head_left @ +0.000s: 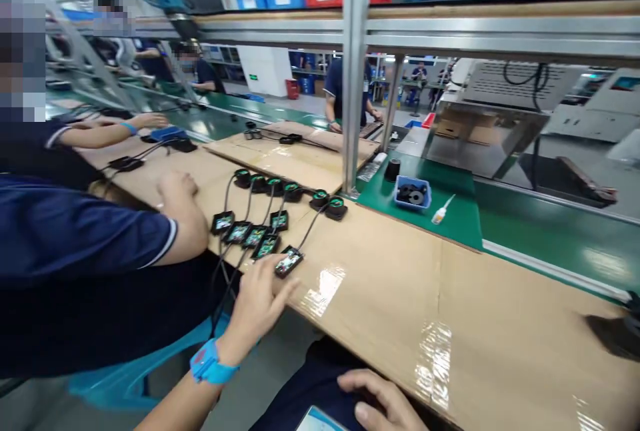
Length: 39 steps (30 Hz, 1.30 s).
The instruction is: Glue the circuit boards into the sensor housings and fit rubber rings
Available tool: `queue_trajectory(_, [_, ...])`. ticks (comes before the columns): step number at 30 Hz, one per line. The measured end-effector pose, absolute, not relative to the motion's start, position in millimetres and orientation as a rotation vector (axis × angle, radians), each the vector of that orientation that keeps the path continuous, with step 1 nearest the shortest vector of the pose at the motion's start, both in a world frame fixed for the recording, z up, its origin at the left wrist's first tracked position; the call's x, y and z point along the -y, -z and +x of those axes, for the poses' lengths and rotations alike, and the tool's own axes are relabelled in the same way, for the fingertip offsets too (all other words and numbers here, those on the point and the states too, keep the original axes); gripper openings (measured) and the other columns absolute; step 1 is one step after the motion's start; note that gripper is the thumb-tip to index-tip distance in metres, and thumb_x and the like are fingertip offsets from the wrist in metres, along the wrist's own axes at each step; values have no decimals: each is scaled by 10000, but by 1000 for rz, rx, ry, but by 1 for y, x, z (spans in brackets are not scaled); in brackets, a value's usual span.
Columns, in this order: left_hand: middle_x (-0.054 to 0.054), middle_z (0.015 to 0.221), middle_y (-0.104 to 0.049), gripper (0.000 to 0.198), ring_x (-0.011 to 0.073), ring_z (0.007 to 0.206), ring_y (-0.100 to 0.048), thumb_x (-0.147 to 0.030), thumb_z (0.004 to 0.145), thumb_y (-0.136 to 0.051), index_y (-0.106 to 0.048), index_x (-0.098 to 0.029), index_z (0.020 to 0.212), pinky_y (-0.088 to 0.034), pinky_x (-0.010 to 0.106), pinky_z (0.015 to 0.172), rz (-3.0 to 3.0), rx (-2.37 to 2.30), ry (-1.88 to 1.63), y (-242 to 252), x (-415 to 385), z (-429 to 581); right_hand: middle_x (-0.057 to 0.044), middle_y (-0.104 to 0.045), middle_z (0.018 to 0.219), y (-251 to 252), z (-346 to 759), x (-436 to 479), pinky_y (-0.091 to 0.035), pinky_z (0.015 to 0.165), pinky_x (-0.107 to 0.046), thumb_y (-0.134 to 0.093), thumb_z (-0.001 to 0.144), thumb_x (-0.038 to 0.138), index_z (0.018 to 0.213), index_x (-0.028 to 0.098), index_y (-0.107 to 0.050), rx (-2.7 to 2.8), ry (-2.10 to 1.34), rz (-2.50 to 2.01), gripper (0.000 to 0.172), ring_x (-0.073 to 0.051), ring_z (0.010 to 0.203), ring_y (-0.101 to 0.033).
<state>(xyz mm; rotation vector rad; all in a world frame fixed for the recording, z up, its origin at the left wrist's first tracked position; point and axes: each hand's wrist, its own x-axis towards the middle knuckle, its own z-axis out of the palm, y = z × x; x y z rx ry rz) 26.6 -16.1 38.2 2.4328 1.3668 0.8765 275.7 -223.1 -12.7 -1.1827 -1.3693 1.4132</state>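
My left hand (260,294), with a blue wristband (214,362), reaches over the near table edge. Its fingertips touch a small black case with an exposed circuit board (289,262), while the thumb stands apart. A cable runs from that case to a round black piece with a green centre (335,207). Beside it lie several similar cases (239,232), cabled to a row of round black pieces (274,186). My right hand (383,399) rests by my lap, fingers loosely bent and apart, with nothing visible in it. Part of it is cut off below.
Co-workers sit on the left; the nearest one's arm (183,211) rests on the cardboard-covered table (390,271). On a green mat (460,218) stand a blue bin of black parts (413,192) and a small bottle (440,212). A metal post (355,84) rises behind.
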Motion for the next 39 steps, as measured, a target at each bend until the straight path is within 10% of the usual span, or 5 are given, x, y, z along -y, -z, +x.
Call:
queue_trajectory(8, [99, 967, -742, 478, 332, 967, -686, -616, 901, -478, -630, -213, 1109, -509, 502, 909, 2030, -1682, -815, 10, 21, -43, -118, -617, 1406, 5, 153, 107, -348, 1179, -422, -780, 704, 697, 1314, 222, -628, 939, -1821, -1170, 788, -273, 1374, -519])
queue_trajectory(14, [78, 958, -751, 395, 260, 891, -728, -571, 874, -498, -637, -220, 988, -571, 368, 827, 1904, -1444, -787, 0, 17, -41, -61, -734, 993, 12, 78, 53, -525, 835, -347, -620, 828, 731, 1019, 192, -676, 672, -1740, -1149, 574, -230, 1012, -662])
queue_trajectory(20, [52, 800, -714, 457, 225, 708, -692, -634, 826, -547, -627, -191, 901, -567, 321, 627, 1703, -1370, -751, -8, 2, -43, -17, -655, 746, 15, 64, 39, -406, 596, -234, -627, 864, 678, 823, 183, -633, 506, -1693, -1112, 496, -149, 722, -601])
queue_trajectory(34, [-38, 579, -583, 457, 164, 517, -543, -623, 734, -666, -660, -202, 911, -440, 267, 523, 1746, -1497, -745, -20, -18, -24, 21, -646, 800, -11, 74, 51, -450, 555, -246, -614, 925, 389, 1143, 234, -600, 381, -1771, -1072, 267, -116, 553, -580])
queue_trajectory(39, [-9, 645, -591, 421, 165, 584, -581, -612, 843, -471, -576, -204, 816, -482, 281, 577, 1819, -1562, -837, -19, -38, -38, 33, -619, 748, -26, 78, 44, -436, 585, -191, -646, 899, 280, 940, 206, -564, 345, -1717, -1120, 118, -87, 613, -596])
